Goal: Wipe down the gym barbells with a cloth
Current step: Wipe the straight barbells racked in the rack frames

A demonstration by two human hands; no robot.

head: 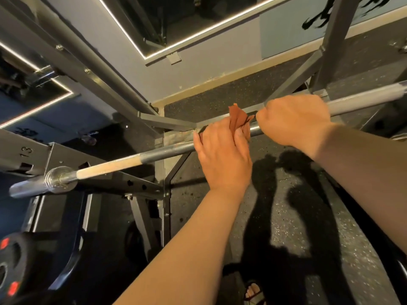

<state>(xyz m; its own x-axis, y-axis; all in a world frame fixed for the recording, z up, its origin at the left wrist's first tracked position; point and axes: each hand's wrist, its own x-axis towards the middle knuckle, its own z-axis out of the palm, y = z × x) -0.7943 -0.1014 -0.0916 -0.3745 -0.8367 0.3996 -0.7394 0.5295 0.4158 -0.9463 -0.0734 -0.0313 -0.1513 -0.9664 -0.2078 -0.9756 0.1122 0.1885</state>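
A crumpled orange cloth (pixel 236 118) is gripped on the long grey steel barbell (pixel 154 156) by the left hand (pixel 222 150). Just beside it, the barbell is clasped by the right hand (pixel 295 122)

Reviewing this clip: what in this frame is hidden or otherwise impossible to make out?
Head view: how the cloth wraps the barbell, hidden under the left hand.
Head view: the fingers of the right hand, curled behind the barbell.
Head view: the barbell's right end, cut off by the frame edge.
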